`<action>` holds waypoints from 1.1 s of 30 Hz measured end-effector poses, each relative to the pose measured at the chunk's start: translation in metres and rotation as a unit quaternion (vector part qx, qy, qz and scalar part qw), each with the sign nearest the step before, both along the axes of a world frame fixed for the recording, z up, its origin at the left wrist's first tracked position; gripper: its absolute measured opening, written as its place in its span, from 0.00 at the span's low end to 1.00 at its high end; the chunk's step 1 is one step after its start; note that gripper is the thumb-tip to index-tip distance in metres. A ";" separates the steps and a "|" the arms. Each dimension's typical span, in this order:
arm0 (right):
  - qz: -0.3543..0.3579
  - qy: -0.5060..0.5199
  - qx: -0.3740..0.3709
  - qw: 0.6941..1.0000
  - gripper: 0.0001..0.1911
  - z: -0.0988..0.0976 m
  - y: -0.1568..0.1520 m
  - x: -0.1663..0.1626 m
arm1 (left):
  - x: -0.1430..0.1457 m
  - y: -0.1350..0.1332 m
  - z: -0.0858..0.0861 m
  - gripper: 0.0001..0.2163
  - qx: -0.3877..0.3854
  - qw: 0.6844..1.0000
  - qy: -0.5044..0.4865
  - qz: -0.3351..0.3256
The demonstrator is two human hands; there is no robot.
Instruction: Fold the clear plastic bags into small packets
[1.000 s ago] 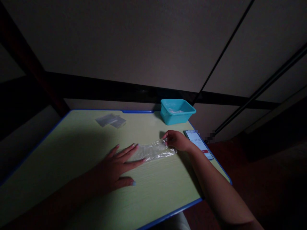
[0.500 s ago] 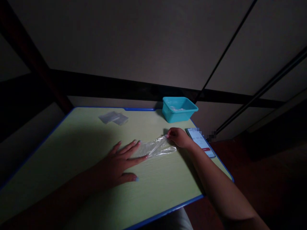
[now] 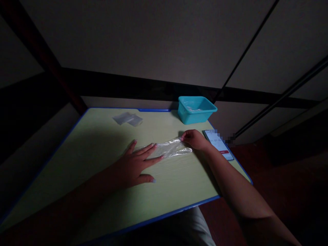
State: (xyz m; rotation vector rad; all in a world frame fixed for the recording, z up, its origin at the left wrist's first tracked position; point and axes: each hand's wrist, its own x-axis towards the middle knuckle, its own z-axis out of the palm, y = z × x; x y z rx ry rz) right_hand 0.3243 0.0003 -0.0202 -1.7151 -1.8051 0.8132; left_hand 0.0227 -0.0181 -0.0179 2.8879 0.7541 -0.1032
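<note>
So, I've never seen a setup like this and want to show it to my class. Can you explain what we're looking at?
There's no machine here: these are a person's two bare hands, seen by a camera worn on that person's head, looking forward and down.

The left hand is spread, its fingers over one end of a thin, clear plastic piece. The right hand pinches the other end.

The plastic lies on a pale, blue-edged table. Beyond it are flat, see-through pieces and a turquoise tub with something pale inside. A lit phone lies by the right arm. The room is dim, so fine details are hard to tell.
</note>
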 end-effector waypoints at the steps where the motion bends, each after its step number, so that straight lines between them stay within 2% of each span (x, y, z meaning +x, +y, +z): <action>1: -0.004 -0.015 0.006 1.000 0.03 0.001 0.000 -0.001 | 0.000 0.000 -0.001 0.32 0.005 1.000 -0.002 -0.001; 4: -0.027 -0.071 0.038 0.996 0.04 0.005 -0.004 -0.004 | -0.001 -0.002 -0.003 0.33 0.012 1.000 -0.001 0.007; 8: -0.063 -0.181 0.176 0.966 0.15 0.016 -0.021 -0.021 | 0.000 -0.006 -0.003 0.32 0.009 1.000 -0.004 0.027; 9: -0.048 -0.193 0.205 0.958 0.19 0.019 -0.028 -0.028 | 0.000 -0.007 -0.003 0.31 0.009 0.999 -0.006 0.032; 11: 0.028 -0.200 0.224 0.953 0.26 0.022 -0.043 -0.045 | 0.000 -0.009 -0.004 0.30 0.007 0.999 -0.008 0.046; 15: 0.230 -0.228 0.140 0.936 0.33 0.015 -0.063 -0.076 | 0.001 -0.009 -0.010 0.26 0.015 0.997 -0.025 0.074; 17: 0.279 -0.230 0.097 0.927 0.35 0.009 -0.065 -0.082 | 0.000 -0.008 -0.014 0.26 0.027 0.995 -0.038 0.083; 24: 0.219 -0.255 0.023 0.941 0.37 0.012 -0.060 -0.073 | 0.001 -0.010 -0.022 0.26 0.048 0.990 -0.050 0.126; 33: 0.121 -0.311 -0.057 0.941 0.41 0.019 -0.054 -0.054 | 0.000 -0.009 -0.021 0.27 0.042 0.990 -0.061 0.120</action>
